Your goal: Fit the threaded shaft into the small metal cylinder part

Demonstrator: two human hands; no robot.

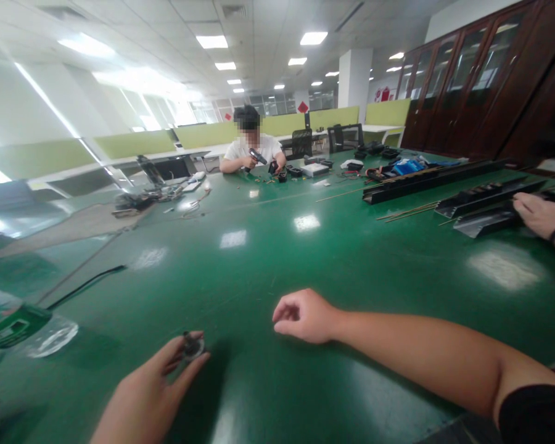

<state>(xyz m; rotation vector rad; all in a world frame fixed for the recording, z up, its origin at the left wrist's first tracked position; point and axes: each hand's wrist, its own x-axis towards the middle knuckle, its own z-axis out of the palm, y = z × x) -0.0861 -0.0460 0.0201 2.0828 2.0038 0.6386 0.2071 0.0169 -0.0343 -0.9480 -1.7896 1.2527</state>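
Note:
My left hand (166, 376) is raised at the lower left, thumb and fingers pinching a small round metal part (194, 347). The part looks ring-shaped with a dark stub on top; its exact kind cannot be made out. To the right, my right hand (308, 316) rests at the green tabletop (259, 265) with its fingers curled inward. A dark hollow shows between its thumb and fingers, and whatever may be inside is hidden. The two hands are apart from each other.
A plastic bottle (23, 327) lies at the left near a black cable (90, 287). Across the table a person (252, 148) holds a power drill (258, 156). Another person's hand (541, 214) touches long black channels (485, 219) at the right. Thin rods (407, 211) lie nearby.

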